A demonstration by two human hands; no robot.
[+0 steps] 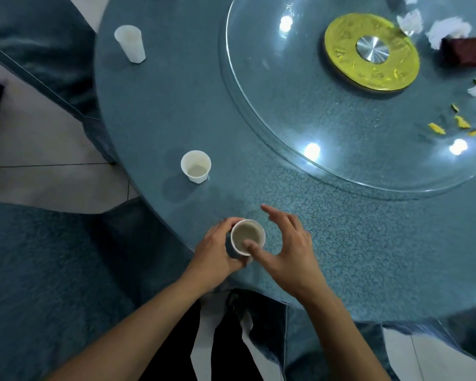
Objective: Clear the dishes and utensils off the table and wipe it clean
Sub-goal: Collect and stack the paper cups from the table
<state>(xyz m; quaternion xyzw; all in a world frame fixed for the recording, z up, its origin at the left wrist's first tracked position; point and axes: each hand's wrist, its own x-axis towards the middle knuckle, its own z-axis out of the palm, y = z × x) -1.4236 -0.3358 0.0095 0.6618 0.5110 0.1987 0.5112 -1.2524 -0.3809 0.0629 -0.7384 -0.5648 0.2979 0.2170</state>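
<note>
My left hand (213,253) is wrapped around a white paper cup (246,233) near the round table's front edge; some pale liquid sits in it. My right hand (289,247) hovers beside the cup with fingers spread, its thumb at the rim. A second white cup (195,166) with liquid stands upright farther left on the blue table (341,243). A third white cup (130,44) stands at the far left edge.
A glass turntable (286,105) with a yellow hub (346,59) covers the table's middle. On it lie crumpled tissues (445,30), a dark red box (467,50) and several yellow scraps (462,122). Blue-covered chairs (39,270) stand left and front.
</note>
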